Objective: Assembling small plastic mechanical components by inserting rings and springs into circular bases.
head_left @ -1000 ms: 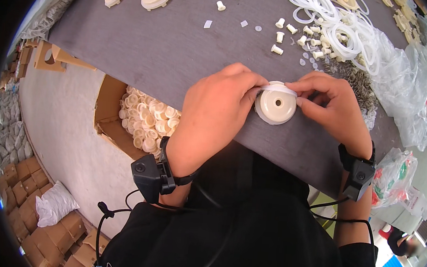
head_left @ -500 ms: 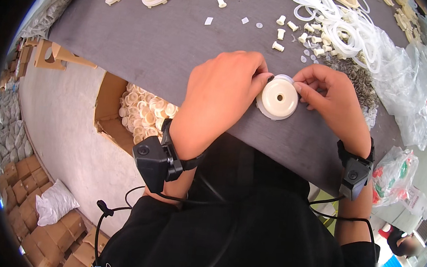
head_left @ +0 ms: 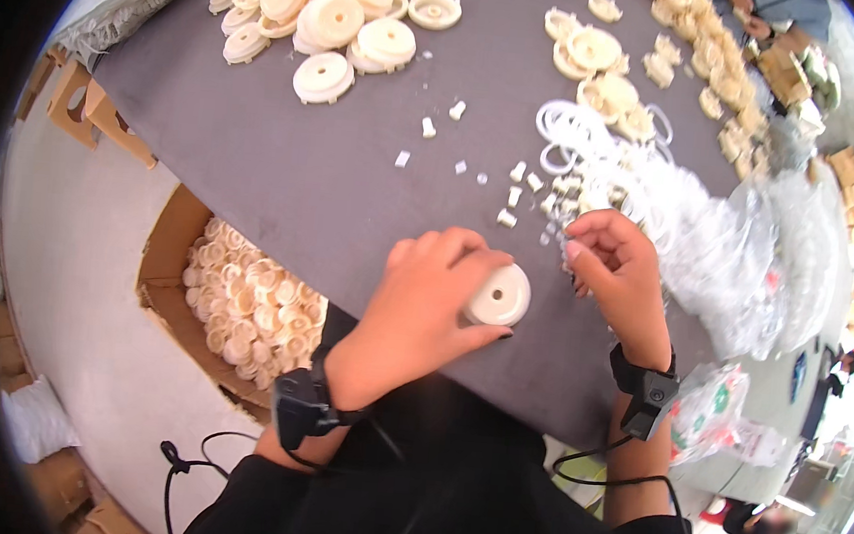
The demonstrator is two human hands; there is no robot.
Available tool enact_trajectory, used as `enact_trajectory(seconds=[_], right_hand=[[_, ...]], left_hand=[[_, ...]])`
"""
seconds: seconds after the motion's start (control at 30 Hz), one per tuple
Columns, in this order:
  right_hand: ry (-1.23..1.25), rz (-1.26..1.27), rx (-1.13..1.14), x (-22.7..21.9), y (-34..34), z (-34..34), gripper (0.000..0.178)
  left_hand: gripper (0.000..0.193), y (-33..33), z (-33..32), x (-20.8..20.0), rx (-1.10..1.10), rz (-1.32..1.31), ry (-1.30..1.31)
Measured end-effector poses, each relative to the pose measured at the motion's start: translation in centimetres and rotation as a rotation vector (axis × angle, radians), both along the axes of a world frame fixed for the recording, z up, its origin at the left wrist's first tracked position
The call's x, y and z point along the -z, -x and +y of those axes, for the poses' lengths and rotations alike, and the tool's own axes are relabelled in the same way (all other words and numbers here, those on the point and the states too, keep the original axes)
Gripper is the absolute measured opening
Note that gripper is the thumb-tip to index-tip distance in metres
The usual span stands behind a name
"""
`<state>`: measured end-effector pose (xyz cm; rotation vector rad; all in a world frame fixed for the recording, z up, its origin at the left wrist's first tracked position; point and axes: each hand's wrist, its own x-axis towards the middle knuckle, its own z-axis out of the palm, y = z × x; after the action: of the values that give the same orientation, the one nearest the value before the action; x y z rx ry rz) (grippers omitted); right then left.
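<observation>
My left hand (head_left: 422,302) is wrapped round the side of a round cream plastic disc (head_left: 510,302) with a small centre hole, near the table's front edge. Its fingers lie along the far rim and the thumb along the near one. To the right, my right hand (head_left: 628,281) hovers with curled fingers, thumb and forefinger close together; whatever they pinch is too small to make out. Just beyond it are several small cream spool-shaped plugs (head_left: 507,218) and tiny clear pieces. A heap of white rubber rings (head_left: 556,155) lies behind those.
Cream discs (head_left: 324,77) are piled at the far left of the grey table (head_left: 304,177); more moulded parts (head_left: 609,96) lie at the far right. Clear plastic bags (head_left: 738,261) cover the right side. Below the left edge stands a cardboard box (head_left: 162,261) of cream parts (head_left: 254,304).
My right hand has come off the disc and moved toward the small plugs. My left hand now holds the disc alone, its grip widened round the rim. The view has shifted, showing more far table.
</observation>
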<state>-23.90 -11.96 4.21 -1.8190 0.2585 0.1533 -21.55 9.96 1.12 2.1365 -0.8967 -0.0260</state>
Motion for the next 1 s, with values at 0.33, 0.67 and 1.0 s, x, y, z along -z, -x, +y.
enact_trajectory(seconds=[0.33, 0.67, 1.0], right_hand=[[0.974, -0.411, 0.102, 1.6, -14.7, -9.6, 0.041], [0.611, -0.557, 0.065, -1.3, -9.8, -5.5, 0.050], [0.793, -0.459, -0.520, -0.4, -0.1, 2.6, 0.053]], left_hand=[[0.054, -16.7, 2.1, -1.7, -0.655, -0.447, 0.191], [0.054, -9.9, 1.4, -2.2, -0.358, -0.226, 0.341], [0.051, -1.3, -0.3, 1.7, 0.018, -0.009, 0.165]])
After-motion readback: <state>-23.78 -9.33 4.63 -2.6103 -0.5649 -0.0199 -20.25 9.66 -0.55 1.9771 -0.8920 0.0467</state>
